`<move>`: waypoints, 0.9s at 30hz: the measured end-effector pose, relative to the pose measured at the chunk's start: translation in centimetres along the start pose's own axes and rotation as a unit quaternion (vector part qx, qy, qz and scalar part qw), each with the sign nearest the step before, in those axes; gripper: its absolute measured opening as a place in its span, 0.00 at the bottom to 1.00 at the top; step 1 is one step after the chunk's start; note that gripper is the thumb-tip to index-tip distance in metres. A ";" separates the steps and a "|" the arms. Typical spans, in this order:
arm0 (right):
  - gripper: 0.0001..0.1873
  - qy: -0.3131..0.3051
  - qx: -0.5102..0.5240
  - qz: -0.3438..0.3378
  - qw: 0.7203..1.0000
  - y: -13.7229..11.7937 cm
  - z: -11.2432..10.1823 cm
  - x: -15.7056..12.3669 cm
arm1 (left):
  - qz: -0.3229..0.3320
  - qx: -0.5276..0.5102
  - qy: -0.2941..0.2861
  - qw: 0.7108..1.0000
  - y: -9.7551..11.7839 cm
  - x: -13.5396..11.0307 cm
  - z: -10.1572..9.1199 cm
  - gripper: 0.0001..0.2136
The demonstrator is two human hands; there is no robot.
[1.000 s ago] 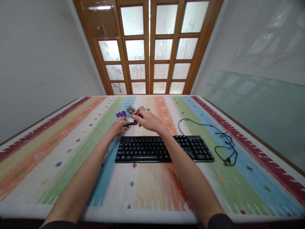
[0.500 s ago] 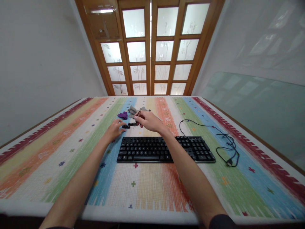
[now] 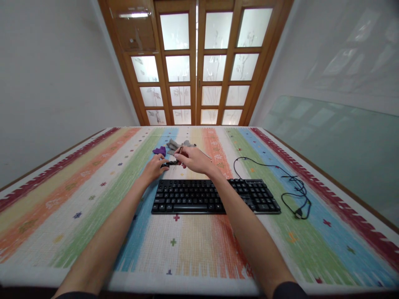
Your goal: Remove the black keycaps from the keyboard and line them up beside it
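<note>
At the far side of the black keyboard (image 3: pixel 187 199), a short row of small black keycaps (image 3: pixel 172 163) lies on the striped cloth. My left hand (image 3: pixel 154 168) is closed at the row's left end, with thumb and fingertips on either side of the black keycaps there. Over the row's right end, my right hand (image 3: pixel 195 160) is pinched around a small dark tool. Thin wire-like ends stick out below these fingers, towards the keycaps. Most of the tool is hidden by the hand. My right forearm crosses above the keyboard and covers part of its keys.
A purple cloth (image 3: pixel 159 151) and a crumpled grey cloth or glove (image 3: pixel 174 145) lie just beyond my hands. The keyboard's black cable (image 3: pixel 297 182) lies coiled on the right. A striped tablecloth (image 3: pixel 102 224) covers the table; glazed wooden doors (image 3: pixel 196 62) stand behind it.
My left hand has moved slightly right and its fingers have closed in around the left end of the keycaps. My right hand stays almost in place, still pinched.
</note>
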State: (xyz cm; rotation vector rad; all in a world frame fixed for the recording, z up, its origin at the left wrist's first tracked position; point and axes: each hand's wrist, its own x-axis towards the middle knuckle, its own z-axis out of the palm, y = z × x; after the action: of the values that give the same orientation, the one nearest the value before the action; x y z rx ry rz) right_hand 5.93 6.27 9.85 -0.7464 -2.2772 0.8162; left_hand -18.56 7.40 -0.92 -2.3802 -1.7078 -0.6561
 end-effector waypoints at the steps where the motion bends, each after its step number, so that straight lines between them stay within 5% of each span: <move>1: 0.09 0.000 -0.001 0.000 1.000 0.0 0.0 0.0 | 0.002 0.001 -0.001 1.000 0.0 0.0 0.1 0.10; 27: 0.07 -0.015 -0.018 0.000 1.000 -0.3 -0.1 -0.1 | -0.003 -0.003 -0.004 1.000 -1.1 -0.1 0.1 0.06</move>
State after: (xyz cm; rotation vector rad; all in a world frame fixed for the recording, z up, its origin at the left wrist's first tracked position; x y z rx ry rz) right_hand 6.02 6.00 10.13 -0.7557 -2.3248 0.7927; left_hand -19.59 7.74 -1.22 -2.3864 -1.7188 -0.6546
